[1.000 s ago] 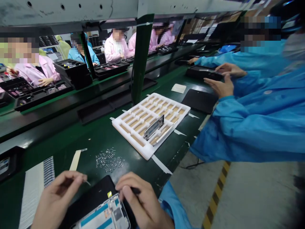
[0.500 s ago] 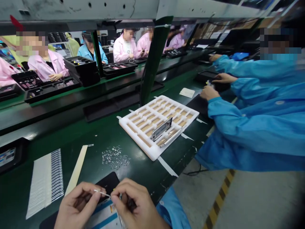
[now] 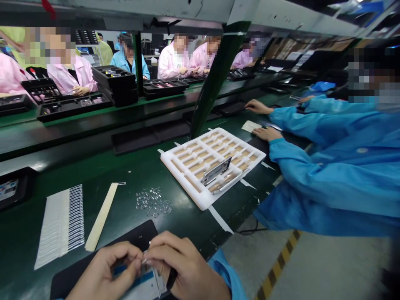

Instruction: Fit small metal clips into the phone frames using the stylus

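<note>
My left hand (image 3: pixel 109 268) and my right hand (image 3: pixel 187 264) meet low in the view, both closed in a pinch. Between their fingertips is a thin whitish strip (image 3: pixel 144 261), mostly covered by the fingers. A short black piece (image 3: pixel 171 278) shows under my right hand; its kind cannot be made out. Beneath the hands lies a flat device with a silvery and blue face (image 3: pixel 145 283), partly hidden, on a black mat (image 3: pixel 70 279). Beyond the hands, small metal bits (image 3: pixel 153 202) are scattered in a loose pile.
Left of the pile lie a cream strip (image 3: pixel 101 216) and a sheet of metal-pronged strips (image 3: pixel 61 225). A white foam tray (image 3: pixel 203 203) holds an upright metal frame (image 3: pixel 217 171). A co-worker's blue sleeve (image 3: pixel 300 150) is at right. A green post (image 3: pixel 215 79) rises behind the tray.
My fingertips have come closer together, covering more of the thin strip. The camera view has shifted slightly. The co-worker's hands at right have reached farther left, one toward a dark tray.
</note>
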A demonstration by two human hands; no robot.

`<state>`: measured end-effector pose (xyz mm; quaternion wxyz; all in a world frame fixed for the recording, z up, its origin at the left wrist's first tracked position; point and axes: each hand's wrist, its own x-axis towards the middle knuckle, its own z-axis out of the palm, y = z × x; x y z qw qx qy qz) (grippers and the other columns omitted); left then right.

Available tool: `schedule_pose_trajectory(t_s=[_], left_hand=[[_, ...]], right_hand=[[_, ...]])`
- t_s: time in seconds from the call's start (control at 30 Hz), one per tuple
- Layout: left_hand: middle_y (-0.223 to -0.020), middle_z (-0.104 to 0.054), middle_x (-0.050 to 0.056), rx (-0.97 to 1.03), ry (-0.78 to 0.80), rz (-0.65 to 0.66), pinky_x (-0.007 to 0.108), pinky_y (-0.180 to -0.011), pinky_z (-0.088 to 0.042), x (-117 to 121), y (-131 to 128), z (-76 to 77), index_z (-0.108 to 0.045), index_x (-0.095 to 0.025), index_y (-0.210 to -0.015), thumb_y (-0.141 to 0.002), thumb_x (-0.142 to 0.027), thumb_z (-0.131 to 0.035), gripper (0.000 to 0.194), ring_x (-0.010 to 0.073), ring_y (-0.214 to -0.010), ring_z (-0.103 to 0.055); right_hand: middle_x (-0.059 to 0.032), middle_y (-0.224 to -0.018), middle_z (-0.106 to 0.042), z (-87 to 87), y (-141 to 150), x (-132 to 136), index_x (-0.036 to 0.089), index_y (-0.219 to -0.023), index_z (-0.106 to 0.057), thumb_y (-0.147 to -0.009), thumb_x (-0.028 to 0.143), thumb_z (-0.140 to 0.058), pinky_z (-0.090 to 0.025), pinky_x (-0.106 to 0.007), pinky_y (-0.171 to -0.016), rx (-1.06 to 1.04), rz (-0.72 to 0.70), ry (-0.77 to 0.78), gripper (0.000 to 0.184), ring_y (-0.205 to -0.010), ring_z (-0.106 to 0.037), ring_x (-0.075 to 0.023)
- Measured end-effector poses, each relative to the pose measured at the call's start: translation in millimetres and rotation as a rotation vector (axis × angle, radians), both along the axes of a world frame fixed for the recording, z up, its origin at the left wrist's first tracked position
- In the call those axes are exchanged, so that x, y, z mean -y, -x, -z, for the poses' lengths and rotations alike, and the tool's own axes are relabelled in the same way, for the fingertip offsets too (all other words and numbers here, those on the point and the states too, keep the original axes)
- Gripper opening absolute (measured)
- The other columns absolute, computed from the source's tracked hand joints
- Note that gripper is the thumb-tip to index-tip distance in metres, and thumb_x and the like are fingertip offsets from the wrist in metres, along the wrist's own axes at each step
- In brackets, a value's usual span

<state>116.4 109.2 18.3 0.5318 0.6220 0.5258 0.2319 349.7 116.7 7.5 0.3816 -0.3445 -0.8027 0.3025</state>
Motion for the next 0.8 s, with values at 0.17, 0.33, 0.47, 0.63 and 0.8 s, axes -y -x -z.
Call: schedule_pose_trajectory(t_s=[0.17, 0.33, 0.47, 0.63, 0.8], left_hand=[[-0.107, -0.083, 0.001, -0.283, -0.329, -0.059, 0.017, -0.081, -0.065, 9, 28, 7.6, -0.078, -0.033, -0.117, -0.103, -0.053, -0.065, 0.028, 0.0172, -0.094, -0.082], [-0.100, -0.083, 0.000, -0.463, -0.763, 0.034, 0.011, -0.082, -0.063, 25, 34, 20.0, -0.079, -0.032, -0.110, -0.108, -0.049, -0.061, 0.025, 0.0135, -0.086, -0.083], [-0.097, -0.082, 0.001, -0.518, -0.921, 0.043, 0.012, -0.083, -0.063, 27, 21, 16.3, -0.078, -0.029, -0.112, -0.114, -0.045, -0.049, 0.033, 0.0126, -0.085, -0.082], [-0.092, -0.080, -0.001, -0.528, -0.956, 0.042, 0.013, -0.078, -0.062, 27, 17, 11.0, -0.076, -0.027, -0.107, -0.117, -0.042, -0.043, 0.038, 0.0106, -0.079, -0.080], [-0.094, -0.080, -0.003, -0.515, -0.970, 0.016, 0.012, -0.084, -0.060, 23, 15, 9.6, -0.075, -0.028, -0.109, -0.117, -0.043, -0.043, 0.036, 0.0087, -0.082, -0.080]], right_hand=[[-0.0059, -0.104, -0.078, 9.4, -13, -5, 0.021, -0.111, -0.071, -0.113, 0.015, -0.049, -0.051, -0.031, -0.068, 0.179, 0.012, -0.046, 0.024, -0.087, -0.075, -0.0191], [-0.0050, -0.103, -0.076, 27.6, -17, -5, 0.021, -0.108, -0.070, -0.108, 0.010, -0.048, -0.051, -0.030, -0.069, 0.251, 0.018, -0.002, 0.024, -0.086, -0.074, -0.0186], [-0.0054, -0.103, -0.074, 32.0, -15, -3, 0.021, -0.105, -0.070, -0.106, 0.010, -0.048, -0.051, -0.030, -0.069, 0.281, 0.007, 0.036, 0.024, -0.084, -0.073, -0.0186], [-0.0053, -0.102, -0.072, 30.8, -14, -4, 0.020, -0.106, -0.070, -0.097, 0.003, -0.049, -0.050, -0.029, -0.068, 0.305, -0.013, 0.020, 0.029, -0.083, -0.072, -0.0183], [-0.0066, -0.102, -0.073, 28.1, -13, -7, 0.017, -0.109, -0.071, -0.099, 0.004, -0.048, -0.051, -0.030, -0.069, 0.276, -0.033, -0.008, 0.028, -0.084, -0.073, -0.0194]])
